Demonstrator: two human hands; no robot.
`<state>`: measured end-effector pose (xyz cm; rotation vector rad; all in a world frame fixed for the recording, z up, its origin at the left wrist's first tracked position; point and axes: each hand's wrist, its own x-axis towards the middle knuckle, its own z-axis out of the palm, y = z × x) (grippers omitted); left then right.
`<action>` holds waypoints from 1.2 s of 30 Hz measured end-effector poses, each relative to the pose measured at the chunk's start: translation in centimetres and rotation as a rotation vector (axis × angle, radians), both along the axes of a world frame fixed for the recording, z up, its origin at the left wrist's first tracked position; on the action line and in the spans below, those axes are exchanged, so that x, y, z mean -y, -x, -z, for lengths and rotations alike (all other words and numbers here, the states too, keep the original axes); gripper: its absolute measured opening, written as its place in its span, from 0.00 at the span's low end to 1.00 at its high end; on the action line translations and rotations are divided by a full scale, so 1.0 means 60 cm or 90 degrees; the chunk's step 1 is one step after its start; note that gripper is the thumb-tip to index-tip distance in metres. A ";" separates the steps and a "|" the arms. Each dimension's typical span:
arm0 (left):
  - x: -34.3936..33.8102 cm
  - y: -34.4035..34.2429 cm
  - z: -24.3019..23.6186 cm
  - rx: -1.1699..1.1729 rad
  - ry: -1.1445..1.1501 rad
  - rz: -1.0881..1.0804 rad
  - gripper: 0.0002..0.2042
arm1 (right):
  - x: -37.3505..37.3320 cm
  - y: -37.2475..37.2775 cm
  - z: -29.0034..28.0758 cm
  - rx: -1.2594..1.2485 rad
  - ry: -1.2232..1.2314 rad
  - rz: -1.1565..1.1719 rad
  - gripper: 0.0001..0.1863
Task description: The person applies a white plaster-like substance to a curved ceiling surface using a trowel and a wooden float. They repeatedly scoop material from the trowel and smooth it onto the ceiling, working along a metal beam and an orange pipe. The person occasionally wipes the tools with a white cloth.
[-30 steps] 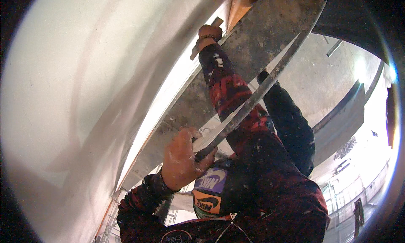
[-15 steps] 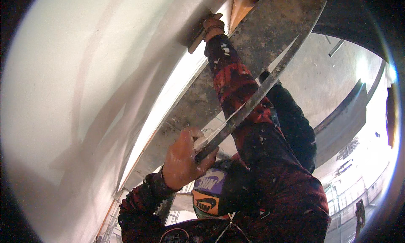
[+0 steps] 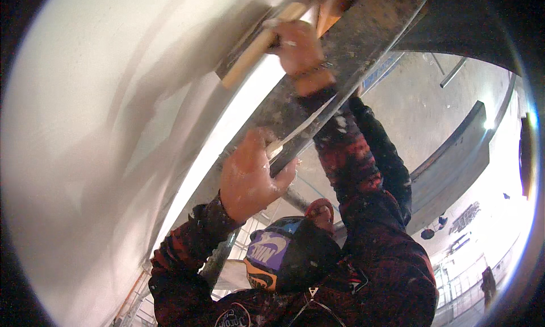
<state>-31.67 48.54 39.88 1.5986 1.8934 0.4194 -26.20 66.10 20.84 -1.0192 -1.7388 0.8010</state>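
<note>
My right hand (image 3: 298, 49) reaches up at the top, closed round the pale wooden handle of a plastering trowel (image 3: 250, 61). The trowel lies against or close to the white wall (image 3: 85, 128) on the left; motion blurs it a little. Lower down, my left hand (image 3: 247, 179) is closed on the near end of a long grey bar (image 3: 318, 122), thumb on one side and fingers on the other. A whitish lump (image 3: 275, 150) shows on the bar by the thumb. The bar crosses in front of my right sleeve (image 3: 346, 151) and runs up to the right.
A stained grey surface (image 3: 363, 32) stretches behind the bar. Dark cloth with purple and orange patches (image 3: 267, 250) sits below my left hand. Behind my right arm is a dark bulky shape (image 3: 383, 148). A curved grey panel (image 3: 454, 174) stands right, near bright light.
My right hand and the trowel have come down and nearer along the wall. My left hand has risen slightly with the bar's near end.
</note>
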 end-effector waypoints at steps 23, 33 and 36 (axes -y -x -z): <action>0.005 0.050 -0.065 0.064 0.102 0.008 0.19 | 0.133 0.244 0.206 0.857 0.277 -0.310 0.06; -0.007 0.043 -0.065 0.083 0.107 0.034 0.22 | 0.112 0.201 0.142 0.515 0.288 -0.304 0.12; 0.016 0.046 -0.050 0.066 0.069 -0.004 0.23 | 0.167 0.209 0.060 -0.537 0.960 -0.020 0.11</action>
